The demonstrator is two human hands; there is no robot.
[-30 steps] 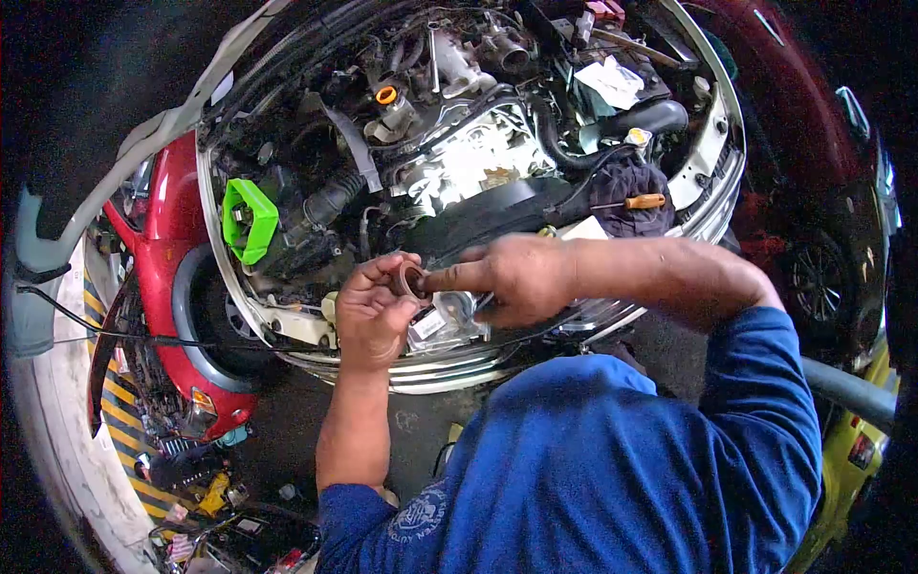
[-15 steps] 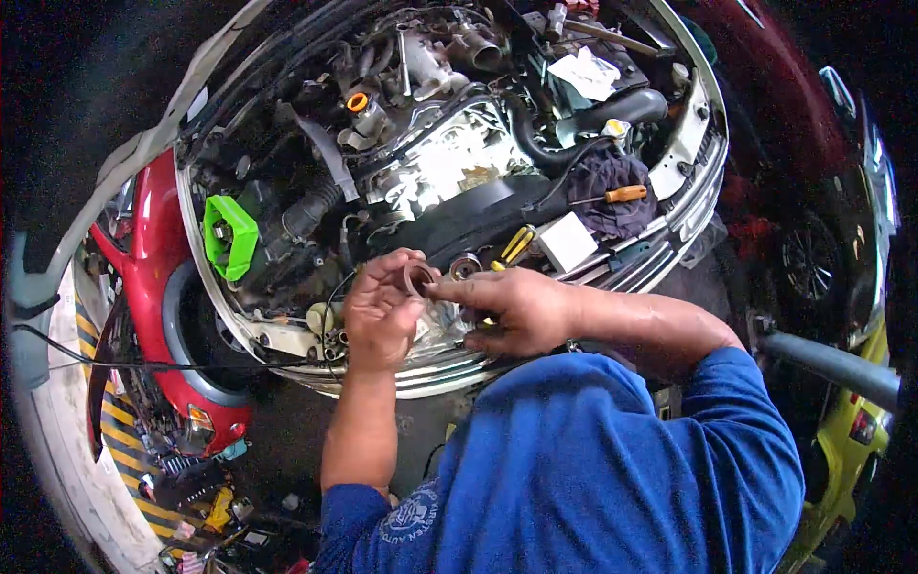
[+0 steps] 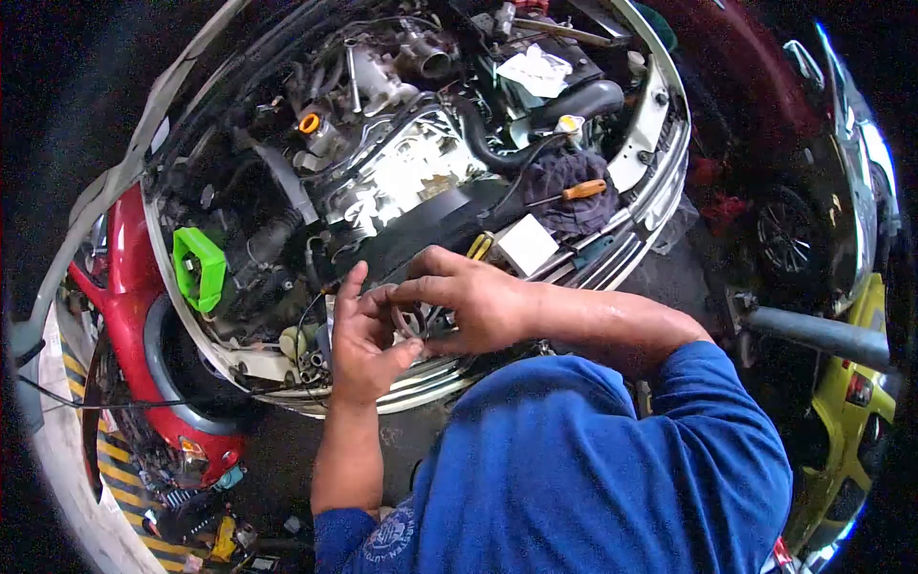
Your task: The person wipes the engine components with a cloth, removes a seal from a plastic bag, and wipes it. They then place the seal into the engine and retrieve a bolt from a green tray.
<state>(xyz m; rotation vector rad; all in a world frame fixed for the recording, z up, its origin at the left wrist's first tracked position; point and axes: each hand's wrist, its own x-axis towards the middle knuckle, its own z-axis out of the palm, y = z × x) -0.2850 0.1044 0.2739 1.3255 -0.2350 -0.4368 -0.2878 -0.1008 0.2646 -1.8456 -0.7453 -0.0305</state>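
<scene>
Close together over the front edge of an open engine bay, my two hands meet at a thin, brownish ring (image 3: 400,323). My left hand (image 3: 366,349) has its fingers and thumb around the ring's left and lower side, with one finger raised. From the right, my right hand (image 3: 478,298) curls over it, fingers at the upper rim and thumb below. Part of the ring is hidden behind the fingers. Just beyond my right hand lies a tool with yellow-and-black handles (image 3: 480,245), beside a white box (image 3: 527,245).
An orange-handled screwdriver (image 3: 583,190) rests on a dark cloth (image 3: 566,212). At the left of the bay sits a bright green holder (image 3: 212,273). The exposed engine (image 3: 411,177) is brightly lit. A red car (image 3: 143,287) stands left, and a grey bar (image 3: 818,335) juts in at right.
My right hand has gone from a pointing finger at the ring to curling over it. My left hand has opened its fingers somewhat around it. The view has shifted, so the engine bay appears further left.
</scene>
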